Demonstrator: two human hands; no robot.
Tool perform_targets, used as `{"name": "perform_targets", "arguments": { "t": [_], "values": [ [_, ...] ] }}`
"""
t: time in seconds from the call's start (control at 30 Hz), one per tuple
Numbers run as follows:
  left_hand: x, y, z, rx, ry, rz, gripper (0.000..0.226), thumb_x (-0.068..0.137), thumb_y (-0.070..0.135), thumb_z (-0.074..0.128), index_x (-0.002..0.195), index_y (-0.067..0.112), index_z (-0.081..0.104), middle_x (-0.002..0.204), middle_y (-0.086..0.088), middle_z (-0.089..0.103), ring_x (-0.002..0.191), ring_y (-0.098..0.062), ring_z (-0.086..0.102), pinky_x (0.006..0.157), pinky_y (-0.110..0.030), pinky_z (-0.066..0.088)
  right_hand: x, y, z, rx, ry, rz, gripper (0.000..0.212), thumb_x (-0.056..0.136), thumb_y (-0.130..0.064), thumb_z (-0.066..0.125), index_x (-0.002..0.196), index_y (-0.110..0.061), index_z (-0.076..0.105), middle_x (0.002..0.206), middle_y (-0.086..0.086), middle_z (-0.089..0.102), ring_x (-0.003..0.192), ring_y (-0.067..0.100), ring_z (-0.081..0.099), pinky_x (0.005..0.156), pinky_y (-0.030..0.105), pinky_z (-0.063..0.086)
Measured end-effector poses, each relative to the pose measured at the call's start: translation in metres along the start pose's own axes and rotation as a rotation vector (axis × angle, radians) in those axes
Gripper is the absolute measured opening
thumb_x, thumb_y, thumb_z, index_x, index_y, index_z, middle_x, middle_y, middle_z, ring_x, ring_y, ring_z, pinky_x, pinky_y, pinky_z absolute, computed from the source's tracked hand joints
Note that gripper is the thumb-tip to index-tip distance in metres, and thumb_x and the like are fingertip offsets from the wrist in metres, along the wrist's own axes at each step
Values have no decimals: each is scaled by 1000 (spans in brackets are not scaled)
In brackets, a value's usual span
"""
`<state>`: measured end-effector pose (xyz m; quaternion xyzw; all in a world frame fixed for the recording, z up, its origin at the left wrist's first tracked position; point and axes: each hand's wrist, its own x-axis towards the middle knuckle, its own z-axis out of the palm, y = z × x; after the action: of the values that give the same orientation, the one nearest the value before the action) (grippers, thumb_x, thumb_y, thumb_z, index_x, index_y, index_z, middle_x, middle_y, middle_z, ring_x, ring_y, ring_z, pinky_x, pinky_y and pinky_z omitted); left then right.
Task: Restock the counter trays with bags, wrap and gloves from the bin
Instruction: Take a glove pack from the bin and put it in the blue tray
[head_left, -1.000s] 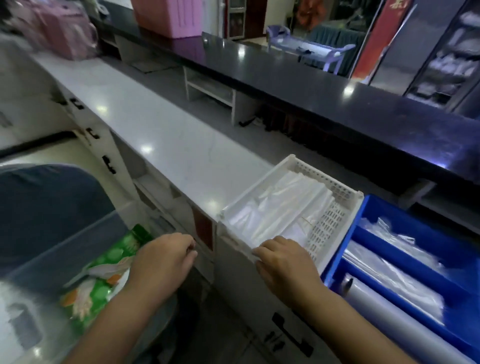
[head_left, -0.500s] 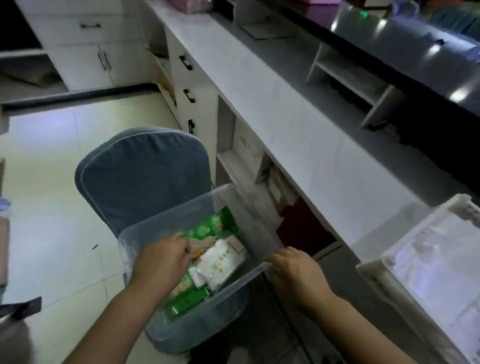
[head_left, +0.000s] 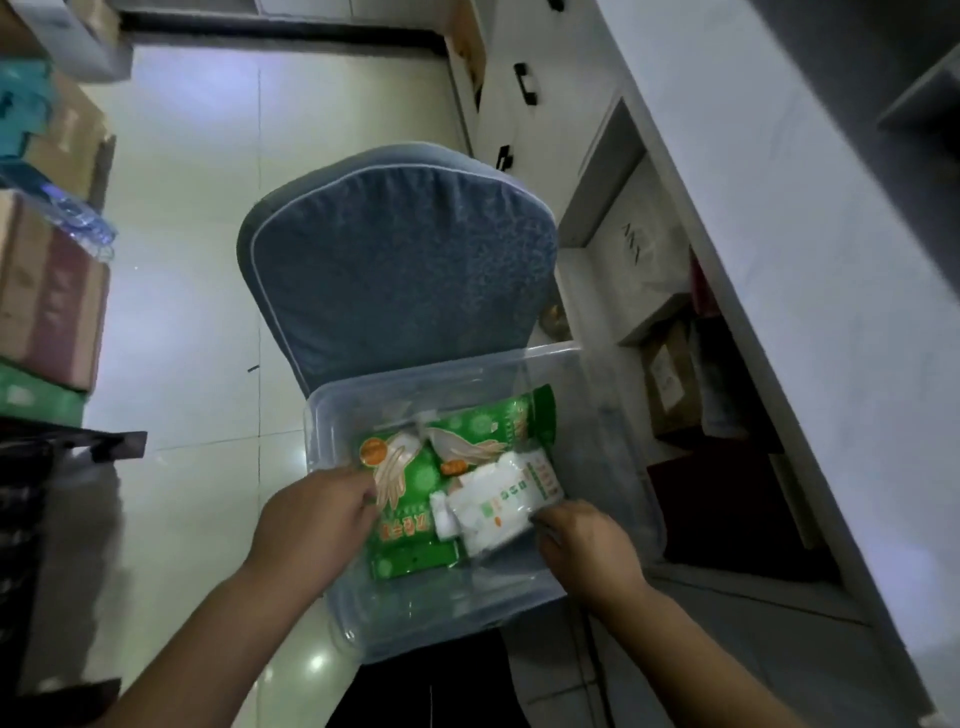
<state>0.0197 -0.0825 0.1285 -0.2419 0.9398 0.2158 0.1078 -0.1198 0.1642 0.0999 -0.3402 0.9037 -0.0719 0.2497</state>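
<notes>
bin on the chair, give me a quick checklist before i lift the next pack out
1. Stock in the clear bin: ok, the nearer green glove pack and the white pack lie inside.
2. Left hand on the nearer green glove pack: ok, it touches the left edge; grip cannot tell.
3. Right hand on the white pack: ok, at its near corner; grip cannot tell.
4. Nearer green glove pack free to lift: not ok, the white pack overlaps it.
5. Bin steady on the blue chair: cannot tell, seat hidden beneath.
6. Trays in sight: not ok, only the counter shows.
</notes>
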Motion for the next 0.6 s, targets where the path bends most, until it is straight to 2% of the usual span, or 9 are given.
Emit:
{"name": "perform_targets", "arguments": {
  "t": [0.17, 0.3, 0.37, 0.5, 0.57, 0.6],
  "values": [
    [24, -14, 40, 40, -40, -60, 14, 87, 29, 49, 85, 24, 62, 85, 4, 66, 79, -17, 60, 57, -28, 40, 72, 28, 53, -2, -149, 37, 33, 88, -23, 54, 120, -23, 62, 125, 3, 61, 115, 23, 55, 87, 30, 45],
    [43, -16, 76, 24, -58, -89, 16, 87, 31, 49, 90, 26, 63, 90, 5, 67, 81, -16, 60, 59, -28, 42, 124, 43, 98, -131, -276, -57, 39, 86, -17, 54, 124, -20, 58, 127, 5, 60, 117, 24, 52, 92, 31, 44],
    [53, -17, 92, 13, -62, -94, 15, 87, 32, 51, 94, 27, 63, 93, 4, 67, 84, -17, 60, 60, -28, 42, 147, 48, 117, -229, -291, -143, 44, 84, -15, 54, 128, -17, 52, 132, 6, 54, 118, 25, 47, 94, 33, 42],
    [65, -17, 117, 0, -65, -111, 19, 86, 33, 54, 101, 27, 63, 98, 3, 67, 90, -18, 61, 64, -29, 44, 180, 58, 142, -415, -280, -299, 69, 85, -15, 55, 146, -16, 21, 154, 5, 22, 130, 29, 31, 98, 40, 36],
    [69, -15, 124, -7, -71, -126, 20, 86, 33, 54, 103, 26, 63, 100, 3, 67, 92, -19, 61, 67, -31, 46, 187, 63, 150, -502, -290, -319, 68, 87, -14, 52, 146, -15, 19, 153, 7, 24, 130, 31, 31, 100, 41, 34],
    [70, -14, 126, -3, -75, -130, 20, 86, 33, 54, 102, 25, 63, 100, 3, 67, 92, -20, 60, 68, -31, 47, 189, 64, 151, -525, -283, -311, 62, 88, -15, 52, 144, -14, 25, 149, 9, 31, 126, 32, 34, 98, 41, 34]
  ]
}}
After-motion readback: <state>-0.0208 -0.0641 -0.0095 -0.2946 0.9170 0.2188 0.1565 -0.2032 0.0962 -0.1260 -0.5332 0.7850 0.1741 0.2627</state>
